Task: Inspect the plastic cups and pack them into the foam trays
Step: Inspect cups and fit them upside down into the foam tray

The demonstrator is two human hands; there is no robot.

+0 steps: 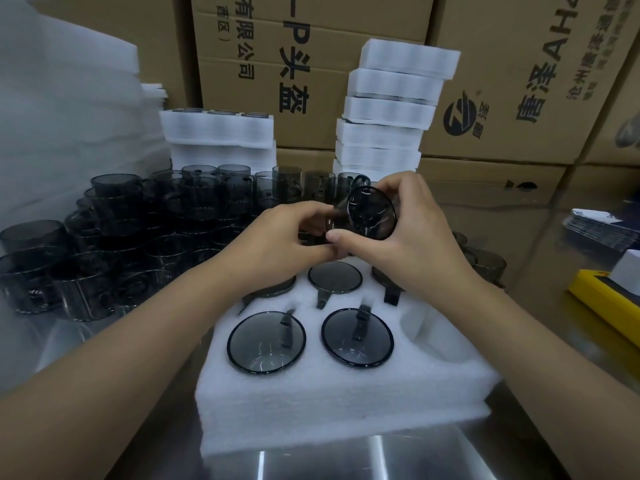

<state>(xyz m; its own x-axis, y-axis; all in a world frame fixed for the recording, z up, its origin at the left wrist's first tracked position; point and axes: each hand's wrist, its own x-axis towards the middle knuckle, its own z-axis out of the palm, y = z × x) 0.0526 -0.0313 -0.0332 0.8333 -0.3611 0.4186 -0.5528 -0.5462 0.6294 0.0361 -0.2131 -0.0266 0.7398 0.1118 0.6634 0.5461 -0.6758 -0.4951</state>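
1. On the steel bench (398, 455) to my left, a crowd of loose smoky grey transparent plastic cups (121, 220) waits. I judge most of the work is still ahead.
2. My left hand (287, 237) pinches one side of a single smoky grey handled cup (370, 213), raised above the tray.
3. My right hand (415, 230) curls round its other side, thumb on the edge. This looks like the inspecting step.
4. Below, the white six-pocket foam tray (346, 393) holds five cups; only its near right pocket (412, 323) is empty.
5. Behind, a tall stack of white foam trays (388, 109) looks already packed.
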